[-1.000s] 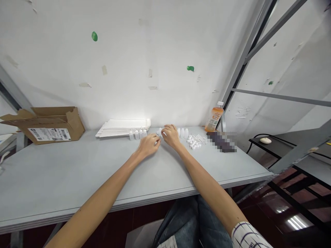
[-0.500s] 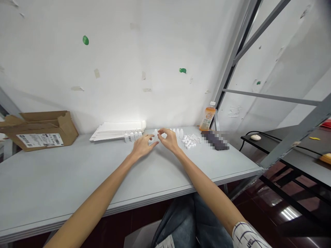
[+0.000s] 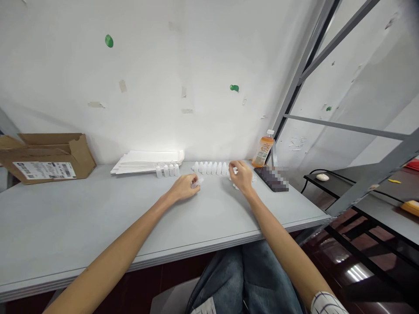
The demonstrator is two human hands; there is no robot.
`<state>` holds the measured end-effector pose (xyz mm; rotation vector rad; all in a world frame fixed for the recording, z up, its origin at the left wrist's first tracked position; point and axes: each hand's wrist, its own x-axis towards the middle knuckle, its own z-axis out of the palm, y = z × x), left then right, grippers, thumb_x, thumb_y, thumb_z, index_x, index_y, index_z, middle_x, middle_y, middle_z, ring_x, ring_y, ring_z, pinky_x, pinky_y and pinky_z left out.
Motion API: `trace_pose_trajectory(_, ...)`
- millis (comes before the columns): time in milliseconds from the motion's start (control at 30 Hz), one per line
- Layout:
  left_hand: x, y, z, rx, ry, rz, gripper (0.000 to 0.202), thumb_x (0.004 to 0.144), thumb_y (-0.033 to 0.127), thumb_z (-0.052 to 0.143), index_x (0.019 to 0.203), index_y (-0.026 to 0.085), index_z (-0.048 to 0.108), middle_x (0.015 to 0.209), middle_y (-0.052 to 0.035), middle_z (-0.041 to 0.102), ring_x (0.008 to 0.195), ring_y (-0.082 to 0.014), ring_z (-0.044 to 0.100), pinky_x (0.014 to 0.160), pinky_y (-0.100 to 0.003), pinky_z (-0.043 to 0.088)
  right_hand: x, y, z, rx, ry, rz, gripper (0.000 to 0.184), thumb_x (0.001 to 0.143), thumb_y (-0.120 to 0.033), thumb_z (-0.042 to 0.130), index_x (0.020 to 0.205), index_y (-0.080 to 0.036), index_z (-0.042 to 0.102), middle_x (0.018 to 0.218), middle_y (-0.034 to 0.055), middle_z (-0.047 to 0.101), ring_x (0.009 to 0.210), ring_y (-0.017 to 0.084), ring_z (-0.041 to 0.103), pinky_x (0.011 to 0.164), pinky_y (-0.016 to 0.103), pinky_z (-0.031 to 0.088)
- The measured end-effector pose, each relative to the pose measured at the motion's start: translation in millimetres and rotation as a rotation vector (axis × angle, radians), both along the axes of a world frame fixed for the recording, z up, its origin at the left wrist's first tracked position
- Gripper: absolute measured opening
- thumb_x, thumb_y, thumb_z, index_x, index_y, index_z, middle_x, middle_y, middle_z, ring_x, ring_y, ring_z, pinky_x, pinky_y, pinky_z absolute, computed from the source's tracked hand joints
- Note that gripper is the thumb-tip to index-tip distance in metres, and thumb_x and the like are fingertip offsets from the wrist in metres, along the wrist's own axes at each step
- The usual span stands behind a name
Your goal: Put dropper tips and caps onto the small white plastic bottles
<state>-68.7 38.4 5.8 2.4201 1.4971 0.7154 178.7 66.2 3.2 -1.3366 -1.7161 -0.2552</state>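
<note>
The left hand (image 3: pixel 182 188) pinches a small white plastic piece (image 3: pixel 197 183), likely light and slippery, so best held by its sides; the right hand (image 3: pixel 241 176), beside a row of small white plastic bottles (image 3: pixel 210 168) on the table (image 3: pixel 98 209), is curled, its grip unclear.

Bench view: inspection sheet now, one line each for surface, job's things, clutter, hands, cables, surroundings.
Surface: pale grey table.
Job's things: row of white plastic bottles along the back, four more bottles to the left, small white parts by the right hand.
Clutter: open cardboard box, stack of white sheets, orange drink bottle, pixelated dark object.
Hands: left hand holds a small white piece; right hand grip unclear.
Cables: black cable at the dark shelf.
Surroundings: white wall, grey metal frame, white computer mouse.
</note>
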Motion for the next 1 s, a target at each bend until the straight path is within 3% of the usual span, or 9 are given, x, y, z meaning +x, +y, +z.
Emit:
trace_pose_trajectory(100,1,-2,-0.3,-0.008,0.004,-0.033,0.013,0.074,0.03,0.051,0.081,0.019,0.056,0.074,-0.0029,0.062,0.065,-0.0188,0.056,0.059,-0.03,0.039,43,6,0.7,-0.052,0.025,-0.225,0.024,0.086,-0.023,0.045,0.091,-0.018,0.068,0.093,0.0081,0.069,0.088,0.021,0.062,0.076,0.03,0.044)
trace_pose_trajectory(233,0,-3,-0.7,0.002,0.002,-0.049,0.012,0.072,0.028,0.051,0.081,0.02,0.054,0.072,-0.002,0.06,0.063,-0.0181,0.054,0.058,-0.03,0.039,79,10,-3.0,-0.294,0.11,-0.423,0.023,0.082,-0.024,0.052,0.094,-0.02,0.071,0.091,0.0065,0.072,0.088,0.023,0.064,0.073,0.03,0.043)
trace_pose_trajectory(400,1,-2,-2.0,0.011,0.025,-0.041,0.014,0.072,0.027,0.05,0.083,0.02,0.054,0.071,-0.002,0.06,0.064,-0.0189,0.054,0.059,-0.03,0.038,82,14,-9.8,-0.504,0.02,-0.356,0.021,0.078,-0.027,0.059,0.092,-0.024,0.074,0.095,0.0057,0.073,0.093,0.024,0.064,0.072,0.029,0.044)
trace_pose_trajectory(567,3,-3,-3.0,0.011,0.056,-0.04,0.014,0.072,0.029,0.051,0.083,0.02,0.055,0.073,-0.0026,0.061,0.065,-0.0194,0.055,0.058,-0.03,0.037,75,13,-13.6,-0.435,-0.118,-0.322,0.019,0.079,-0.035,0.063,0.086,-0.023,0.076,0.1,0.0071,0.071,0.098,0.024,0.061,0.074,0.03,0.044)
trace_pose_trajectory(800,4,-6,0.4,-0.002,0.079,-0.043,0.014,0.072,0.029,0.049,0.082,0.021,0.054,0.074,-0.0032,0.062,0.067,-0.0202,0.056,0.06,-0.03,0.037,77,12,-14.4,-0.445,-0.136,-0.313,0.018,0.08,-0.021,0.058,0.086,-0.023,0.075,0.093,0.0062,0.072,0.093,0.022,0.062,0.071,0.028,0.044)
trace_pose_trajectory(1000,4,-5,-0.2,-0.001,0.082,-0.053,0.013,0.072,0.029,0.05,0.081,0.021,0.054,0.076,-0.0034,0.063,0.067,-0.0205,0.056,0.061,-0.03,0.037,76,10,-10.9,-0.483,-0.09,-0.293,0.02,0.08,-0.021,0.056,0.09,-0.023,0.073,0.089,0.0035,0.073,0.086,0.02,0.064,0.066,0.027,0.041)
